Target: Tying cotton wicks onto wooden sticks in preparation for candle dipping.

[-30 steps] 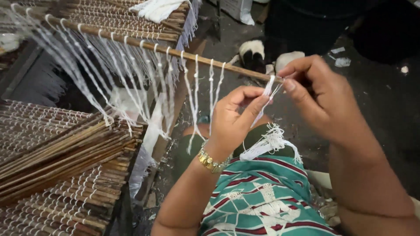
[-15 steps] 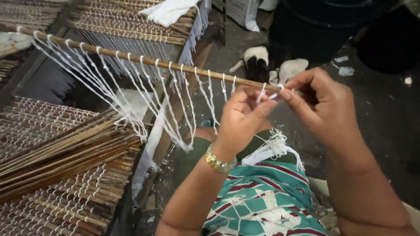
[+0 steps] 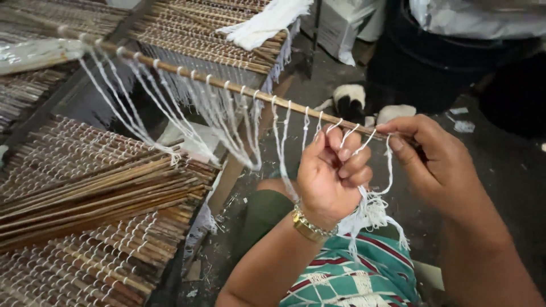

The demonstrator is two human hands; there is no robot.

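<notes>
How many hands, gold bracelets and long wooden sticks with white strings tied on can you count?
Hands: 2, the left hand and the right hand
Gold bracelet: 1
Long wooden stick strung with white strings: 1
Total: 4

Left hand [image 3: 333,176] is curling into a loose fist, knuckles pointing to 12 o'clock, fingers [image 3: 355,165] folding inward. Left forearm is running down to 7 o'clock, wrist slightly bent. Right hand [image 3: 435,162] is sitting at 3 o'clock of the left, thumb and forefinger pinching together toward 9 o'clock. Right forearm is extending to 5 o'clock. Hands are close but apart.
</notes>
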